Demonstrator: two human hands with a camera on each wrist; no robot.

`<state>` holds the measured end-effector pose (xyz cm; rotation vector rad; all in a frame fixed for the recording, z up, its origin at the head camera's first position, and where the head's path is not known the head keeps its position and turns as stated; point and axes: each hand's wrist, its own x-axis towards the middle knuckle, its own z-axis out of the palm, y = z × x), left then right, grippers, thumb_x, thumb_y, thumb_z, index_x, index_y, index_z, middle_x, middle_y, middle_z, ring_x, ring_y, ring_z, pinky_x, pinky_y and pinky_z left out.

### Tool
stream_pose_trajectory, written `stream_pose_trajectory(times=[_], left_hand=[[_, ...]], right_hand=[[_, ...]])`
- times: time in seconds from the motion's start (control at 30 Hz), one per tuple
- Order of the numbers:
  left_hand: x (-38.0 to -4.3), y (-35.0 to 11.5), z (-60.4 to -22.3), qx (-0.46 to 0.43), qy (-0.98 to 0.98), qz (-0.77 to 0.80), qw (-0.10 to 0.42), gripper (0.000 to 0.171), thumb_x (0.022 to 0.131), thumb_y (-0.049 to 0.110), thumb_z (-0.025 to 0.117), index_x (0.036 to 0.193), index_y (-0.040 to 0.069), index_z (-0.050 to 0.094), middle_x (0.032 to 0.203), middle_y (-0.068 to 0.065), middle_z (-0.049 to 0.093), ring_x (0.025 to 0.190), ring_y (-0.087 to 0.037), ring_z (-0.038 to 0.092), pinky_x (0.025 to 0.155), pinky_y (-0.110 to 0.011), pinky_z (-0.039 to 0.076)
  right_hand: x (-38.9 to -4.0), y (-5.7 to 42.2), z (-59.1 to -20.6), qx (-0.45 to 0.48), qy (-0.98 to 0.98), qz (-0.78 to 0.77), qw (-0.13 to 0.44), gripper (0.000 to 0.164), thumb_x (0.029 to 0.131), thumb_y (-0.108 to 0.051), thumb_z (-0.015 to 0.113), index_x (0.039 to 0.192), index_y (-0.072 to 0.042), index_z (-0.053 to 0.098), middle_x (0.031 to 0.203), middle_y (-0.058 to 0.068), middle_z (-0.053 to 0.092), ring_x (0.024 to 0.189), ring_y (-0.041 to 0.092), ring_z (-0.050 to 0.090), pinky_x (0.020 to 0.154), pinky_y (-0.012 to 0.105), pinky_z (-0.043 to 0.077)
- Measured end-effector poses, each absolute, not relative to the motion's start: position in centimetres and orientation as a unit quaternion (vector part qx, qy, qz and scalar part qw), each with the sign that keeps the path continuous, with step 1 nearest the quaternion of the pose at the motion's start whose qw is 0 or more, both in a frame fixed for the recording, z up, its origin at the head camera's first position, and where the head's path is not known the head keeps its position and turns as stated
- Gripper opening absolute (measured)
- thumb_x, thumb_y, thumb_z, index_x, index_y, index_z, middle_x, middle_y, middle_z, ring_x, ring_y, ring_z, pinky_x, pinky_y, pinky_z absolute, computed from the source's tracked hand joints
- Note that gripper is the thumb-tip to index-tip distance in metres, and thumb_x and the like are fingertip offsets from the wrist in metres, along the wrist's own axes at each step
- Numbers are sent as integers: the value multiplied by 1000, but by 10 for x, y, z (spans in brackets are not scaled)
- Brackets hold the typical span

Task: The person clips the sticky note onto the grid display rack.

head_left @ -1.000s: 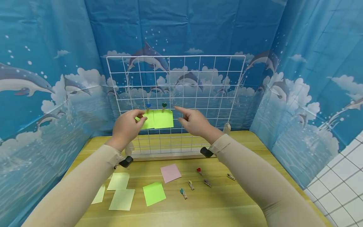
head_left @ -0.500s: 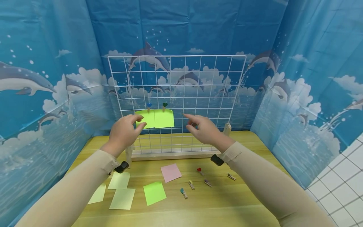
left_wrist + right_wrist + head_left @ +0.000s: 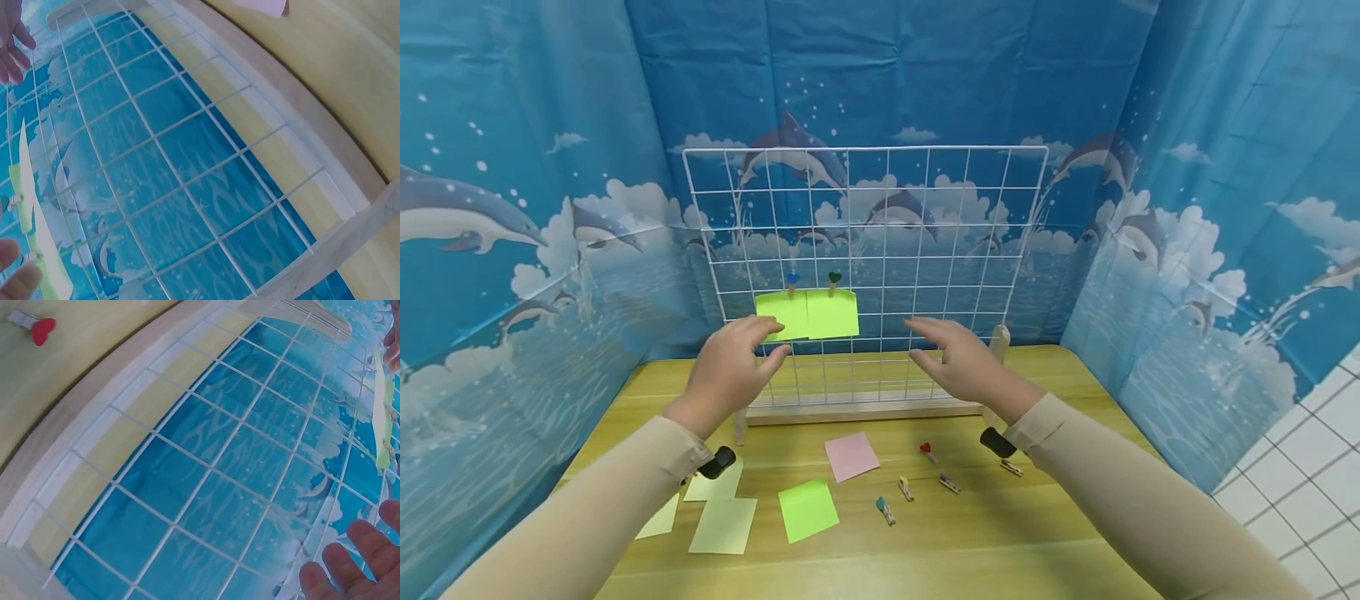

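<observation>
Two bright green sticky notes hang side by side on the white wire grid [image 3: 901, 260]. A blue heart clothespin [image 3: 793, 282] holds the left note [image 3: 782, 312]; a dark green heart clothespin [image 3: 834, 282] holds the right note [image 3: 833, 315]. My left hand [image 3: 730, 362] is in front of the left note's lower left corner in the head view, thumb and fingers apart, with nothing held. Farther right, my right hand [image 3: 962, 362] is in front of the grid, fingers extended and holding nothing. In the right wrist view its fingers [image 3: 369, 547] are spread apart from the hanging notes [image 3: 382, 415].
On the wooden table [image 3: 970, 558] lie a pink note [image 3: 852, 457], a green note [image 3: 808, 510] and several pale yellow notes [image 3: 722, 527]. Loose heart clothespins, including a red one [image 3: 928, 452] and a teal one [image 3: 885, 510], lie to the right. A wooden base [image 3: 865, 410] supports the grid.
My left hand has drawn back slightly down and away from the left note, its fingers parting. The right hand has moved right and lower, its pointing finger joined by the others straightening.
</observation>
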<state>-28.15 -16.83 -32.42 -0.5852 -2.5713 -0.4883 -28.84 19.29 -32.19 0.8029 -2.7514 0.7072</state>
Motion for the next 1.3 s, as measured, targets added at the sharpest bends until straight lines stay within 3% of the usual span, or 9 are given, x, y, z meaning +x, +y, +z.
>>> stream_pose_trajectory(times=[0.37, 0.7, 1.3], left_hand=[[-268, -157, -337, -236, -933, -143, 231, 51, 102, 42, 69, 144, 13, 65, 155, -14, 57, 150, -44, 44, 115, -77, 33], [-260, -151, -350, -249, -935, -147, 205, 58, 101, 45, 69, 149, 13, 61, 157, -15, 55, 150, -46, 43, 119, -71, 34], [-255, -140, -378, -252, -938, -144, 190, 61, 101, 48, 69, 150, 13, 60, 156, -15, 56, 150, -45, 44, 118, -70, 36]], right_hand=[[-277, 209, -334, 255, -937, 214, 101, 60, 109, -33, 60, 162, -12, 43, 173, 12, 31, 161, 41, 23, 126, 66, 26], [-271, 221, -343, 236, -944, 215, 83, 64, 108, -37, 60, 165, -15, 38, 175, 12, 25, 163, 41, 14, 126, 68, 23], [-262, 243, -360, 226, -950, 199, 79, 71, 107, -38, 62, 166, -12, 33, 175, 18, 22, 162, 47, 13, 125, 72, 18]])
